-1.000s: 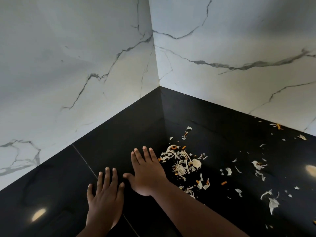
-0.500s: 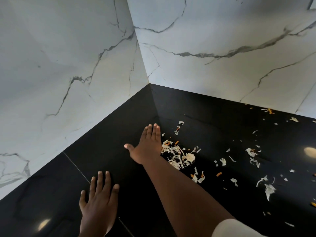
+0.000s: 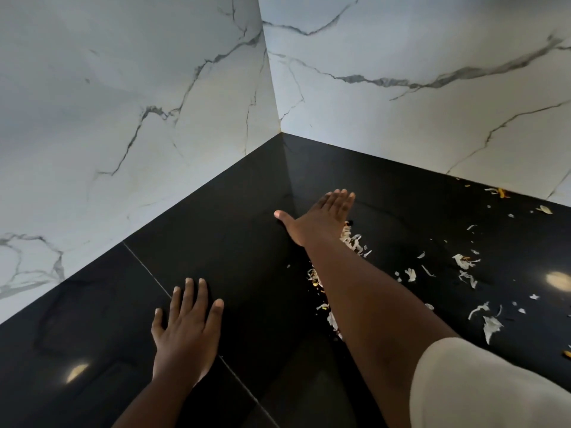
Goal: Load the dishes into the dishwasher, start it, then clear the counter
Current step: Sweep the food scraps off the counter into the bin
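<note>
The glossy black counter (image 3: 241, 230) runs into a corner between two white marble walls. White and orange vegetable scraps (image 3: 353, 242) lie in a small heap right beside my right hand (image 3: 321, 220), which is stretched far toward the corner, flat on its edge with straight fingers and thumb out. My forearm covers part of the heap. More scraps (image 3: 463, 262) are scattered to the right. Nearer to me, my left hand (image 3: 185, 332) rests flat on the counter with fingers spread, holding nothing.
The marble walls (image 3: 139, 103) close off the counter at the back and left. A seam (image 3: 148, 270) crosses the counter near my left hand. A few scraps (image 3: 500, 193) lie against the right wall's foot.
My right hand has reached farther toward the corner, past the back of the scrap heap, and the arm now covers part of it. The left hand stays flat in place.
</note>
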Demonstrator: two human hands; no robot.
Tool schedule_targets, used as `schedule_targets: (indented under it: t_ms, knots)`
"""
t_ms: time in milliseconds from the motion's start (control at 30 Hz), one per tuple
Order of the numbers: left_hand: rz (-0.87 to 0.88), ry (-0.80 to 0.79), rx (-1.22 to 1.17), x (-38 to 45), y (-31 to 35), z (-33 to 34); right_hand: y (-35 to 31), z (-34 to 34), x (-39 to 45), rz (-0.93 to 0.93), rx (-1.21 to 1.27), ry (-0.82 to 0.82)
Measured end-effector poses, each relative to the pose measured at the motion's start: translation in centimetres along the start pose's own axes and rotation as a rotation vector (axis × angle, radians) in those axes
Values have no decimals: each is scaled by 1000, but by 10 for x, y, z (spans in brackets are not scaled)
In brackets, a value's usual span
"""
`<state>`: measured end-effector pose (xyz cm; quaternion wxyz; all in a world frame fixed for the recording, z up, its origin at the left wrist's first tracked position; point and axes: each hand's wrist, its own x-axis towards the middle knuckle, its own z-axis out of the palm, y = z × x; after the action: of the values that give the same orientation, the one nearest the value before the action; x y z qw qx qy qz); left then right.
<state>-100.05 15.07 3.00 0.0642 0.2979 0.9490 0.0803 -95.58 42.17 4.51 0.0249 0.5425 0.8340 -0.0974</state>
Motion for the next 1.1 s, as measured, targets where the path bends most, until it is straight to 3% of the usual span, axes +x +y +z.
schedule_targets:
  t_ms: [433, 867, 1000, 1100]
  knots:
    - [56, -13, 38, -1, -2, -1, 75, -2, -74, 183, -30, -36]
    - [72, -61, -73, -9, -2, -14, 125, -7, -183, 368, -155, -124]
    - [99, -71, -60, -11, -5, -14, 132, -10, -204, 272, -87, -13]
    - [119, -74, -41, -10, -5, -12, 127, -6, -223, 92, -50, 75]
